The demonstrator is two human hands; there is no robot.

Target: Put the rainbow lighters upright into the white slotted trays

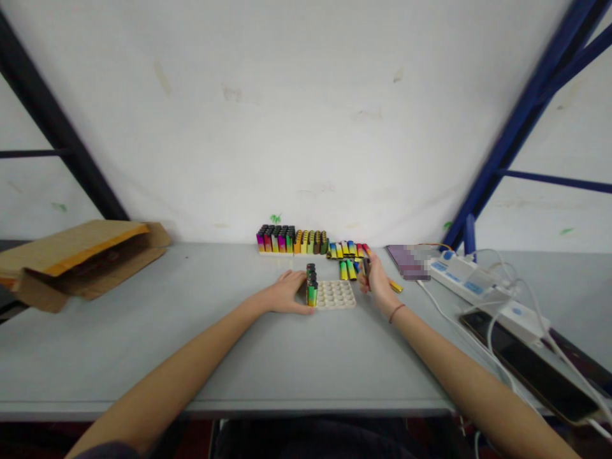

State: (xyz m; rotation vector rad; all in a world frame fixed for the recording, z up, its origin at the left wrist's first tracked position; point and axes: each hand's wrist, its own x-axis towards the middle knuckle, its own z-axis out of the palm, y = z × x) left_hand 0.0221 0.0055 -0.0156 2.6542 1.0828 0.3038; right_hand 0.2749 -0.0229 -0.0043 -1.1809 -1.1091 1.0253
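Observation:
A white tray (335, 294) with round pockets lies on the table in front of me, with a column of upright green-and-black lighters (312, 287) along its left edge. My left hand (287, 293) spans that left edge, thumb at the near corner and fingers toward the far one. To the right of the tray, my right hand (377, 284) is closed around a lighter (366, 268) whose dark end shows. Close behind it lie green-and-yellow lighters (348, 270) on their sides. A yellow lighter (395, 286) sticks out beside the right wrist.
At the wall stands a filled tray of black-topped lighters (276, 240), beside yellow and brown ones (310, 242) and a pile of loose lighters (347, 249). An open cardboard box (95, 258) is at left. Right are a power strip (473, 280), cables and a phone (526, 363).

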